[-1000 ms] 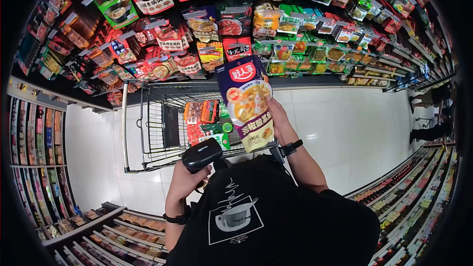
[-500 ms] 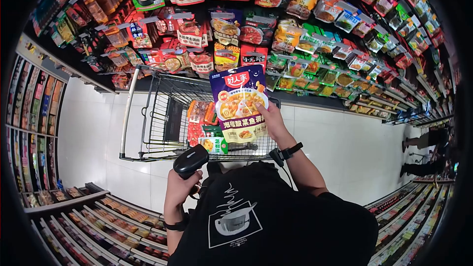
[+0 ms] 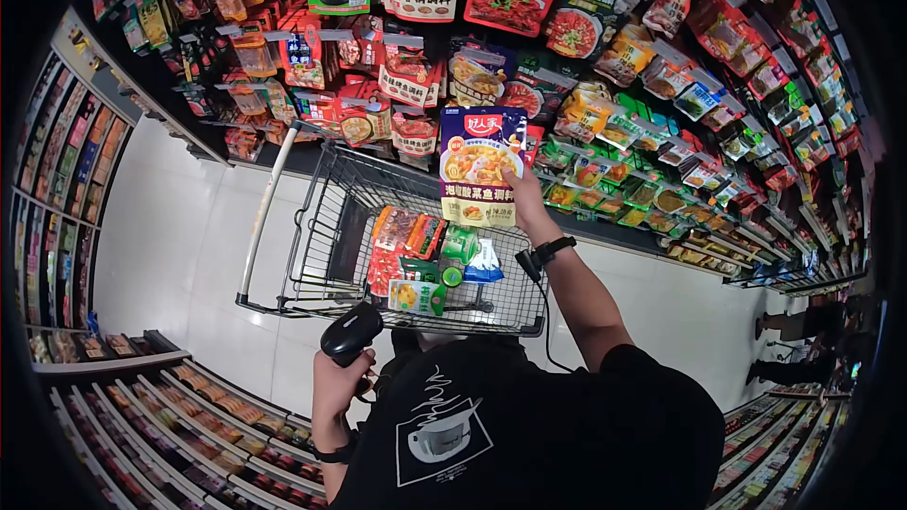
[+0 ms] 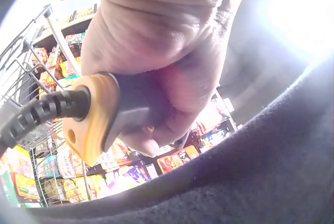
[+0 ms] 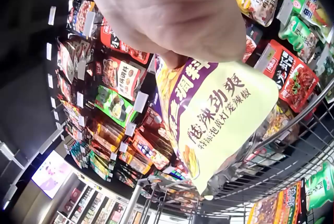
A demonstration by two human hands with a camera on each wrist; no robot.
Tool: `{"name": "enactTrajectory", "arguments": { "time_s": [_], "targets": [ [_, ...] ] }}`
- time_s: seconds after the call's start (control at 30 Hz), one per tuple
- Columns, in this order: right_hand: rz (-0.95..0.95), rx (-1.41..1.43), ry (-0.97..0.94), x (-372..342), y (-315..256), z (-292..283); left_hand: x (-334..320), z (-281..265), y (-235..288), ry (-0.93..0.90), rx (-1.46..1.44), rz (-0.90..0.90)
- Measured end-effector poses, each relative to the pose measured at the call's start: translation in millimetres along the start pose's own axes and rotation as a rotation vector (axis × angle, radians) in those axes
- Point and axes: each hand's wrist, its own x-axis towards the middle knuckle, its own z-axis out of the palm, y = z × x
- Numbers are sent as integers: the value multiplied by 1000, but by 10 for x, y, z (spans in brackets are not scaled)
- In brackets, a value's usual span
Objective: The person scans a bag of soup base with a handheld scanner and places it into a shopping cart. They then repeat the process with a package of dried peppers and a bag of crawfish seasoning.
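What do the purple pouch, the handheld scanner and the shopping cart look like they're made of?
Purple pouch: probably laminated plastic film with a soft sheen; its printed face bows.
Handheld scanner: likely hard moulded plastic, black with highlights; its yellow-orange end could be plastic or rubber.
Shopping cart: seemingly metal wire, given the thin crossing bars.

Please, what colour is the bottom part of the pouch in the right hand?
Pale yellow; the pouch shows it best in the right wrist view.

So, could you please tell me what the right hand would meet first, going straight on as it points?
With its held pouch leading, the right hand would probably meet the packets hanging ahead, though depth is unclear.
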Motion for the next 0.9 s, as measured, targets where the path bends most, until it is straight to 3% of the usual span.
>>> {"name": "enactTrajectory", "arguments": {
  "time_s": [0.13,0.27,0.43,0.57,0.77,0.9],
  "targets": [
    [46,-18,-108,53,-68,180,85,-87,34,35,-19,4],
    [84,7,-205,-363,-260,467,202,-31,225,45,-31,-6],
    [154,36,-391,-1048,-365,564,422,167,412,-74,-28,237],
    [291,70,-570,-1484,-313,446,509,445,522,-146,-111,316],
    [316,-43,-614,-1862,-182,113,490,579,331,-240,-65,304],
    [202,-76,-579,-1934,-320,-124,347,865,401,-241,57,259]
  ]
}}
